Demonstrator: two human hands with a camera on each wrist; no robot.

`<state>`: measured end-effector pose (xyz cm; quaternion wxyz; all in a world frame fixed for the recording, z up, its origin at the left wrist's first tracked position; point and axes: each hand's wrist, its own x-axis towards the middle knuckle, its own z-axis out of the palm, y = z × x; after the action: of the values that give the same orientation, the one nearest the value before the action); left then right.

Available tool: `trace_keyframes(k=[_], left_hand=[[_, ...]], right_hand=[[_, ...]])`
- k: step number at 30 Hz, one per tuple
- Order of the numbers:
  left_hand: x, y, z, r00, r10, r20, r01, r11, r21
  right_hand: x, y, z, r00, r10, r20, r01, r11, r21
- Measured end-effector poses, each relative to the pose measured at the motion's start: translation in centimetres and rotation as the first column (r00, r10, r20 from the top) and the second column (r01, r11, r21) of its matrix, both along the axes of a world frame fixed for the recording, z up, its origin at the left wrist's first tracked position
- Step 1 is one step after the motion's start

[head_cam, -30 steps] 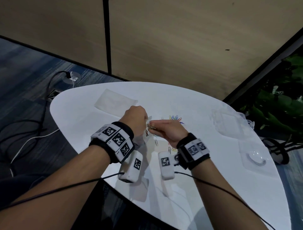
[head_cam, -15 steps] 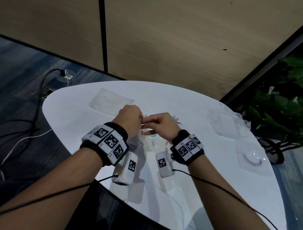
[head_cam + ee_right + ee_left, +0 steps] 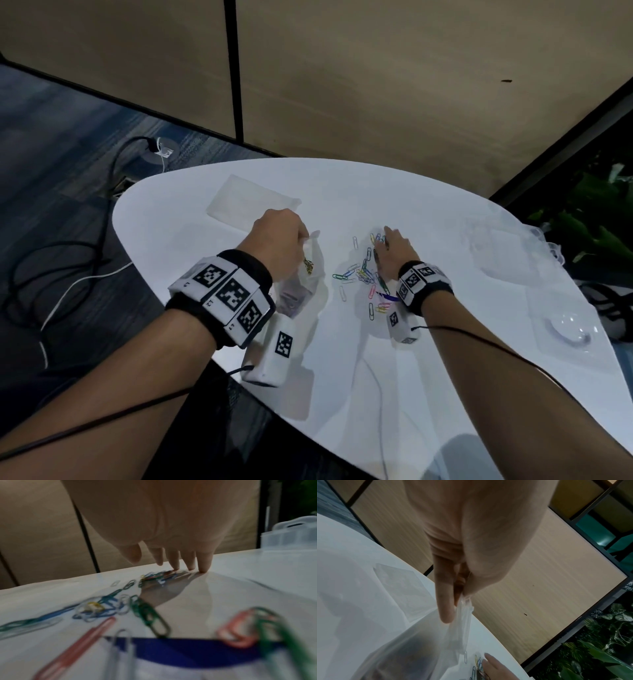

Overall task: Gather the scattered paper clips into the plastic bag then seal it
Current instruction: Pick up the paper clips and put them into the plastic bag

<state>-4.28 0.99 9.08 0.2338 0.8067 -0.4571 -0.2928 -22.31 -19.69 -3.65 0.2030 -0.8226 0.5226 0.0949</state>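
A clear plastic bag [image 3: 310,265] hangs from my left hand [image 3: 279,240], which pinches its top edge; a few clips show inside it. In the left wrist view the bag [image 3: 426,642] hangs below my fingers [image 3: 445,601]. Coloured paper clips [image 3: 363,274] lie scattered on the white table [image 3: 428,377] to the right of the bag. My right hand [image 3: 390,245] reaches over them with straight fingers [image 3: 204,562] whose tips touch the table at the far end of the paper clips [image 3: 154,577].
A flat clear bag [image 3: 250,202] lies on the table behind my left hand. Clear plastic boxes [image 3: 493,250] and a round clear lid [image 3: 568,330] sit at the right. A small blue strip [image 3: 385,295] lies among the clips. Cables run on the floor at the left.
My right hand left the bag's mouth and moved right and forward, down onto the clips. My left hand still holds the bag, now hanging lower.
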Motion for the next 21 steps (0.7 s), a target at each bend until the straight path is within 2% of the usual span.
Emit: trace_keyframes(k=[3,6,11,14,16,18,19,20,21], left_hand=[[0.0,-0.1,-0.1,1.000,-0.001,0.005,0.001,1.000,0.001],[-0.1,-0.3,-0.2,1.000,0.007,-0.007,-0.007,1.000,0.002],[-0.4,-0.3,0.0,1.000,-0.005,0.017,0.005,1.000,0.016],[-0.6,-0.2,0.1,1.000,-0.001,0.022,0.001,1.000,0.026],[-0.7,-0.1,0.2,1.000,0.000,0.025,-0.001,1.000,0.031],[-0.7,0.0,0.2,1.000,-0.001,0.021,0.000,0.999,0.033],[-0.7,0.0,0.3,1.000,-0.001,0.020,0.000,0.999,0.033],[-0.6,0.0,0.3,1.000,-0.001,0.018,0.000,1.000,0.031],[-0.6,0.0,0.3,1.000,-0.002,0.015,0.002,1.000,0.030]], right_hand=[[1.8,2.0,0.4,0.975,0.210,-0.072,-0.213,0.976,-0.042],[2.3,4.4,-0.1,0.874,0.424,-0.236,-0.460,0.880,-0.121],[0.7,6.4,-1.2,0.892,0.402,-0.206,-0.446,0.853,-0.269],[0.1,6.6,-0.9,0.896,0.391,-0.213,-0.440,0.847,-0.298],[-0.3,5.8,0.0,0.941,0.318,-0.115,-0.337,0.901,-0.272],[-0.8,4.9,1.1,0.988,0.115,0.105,-0.097,0.982,-0.162],[-0.9,4.5,1.7,0.973,-0.026,0.228,0.045,0.996,-0.080],[-1.1,4.3,2.2,0.920,-0.173,0.351,0.172,0.985,0.033],[-1.3,4.3,2.9,0.825,-0.320,0.466,0.263,0.947,0.186]])
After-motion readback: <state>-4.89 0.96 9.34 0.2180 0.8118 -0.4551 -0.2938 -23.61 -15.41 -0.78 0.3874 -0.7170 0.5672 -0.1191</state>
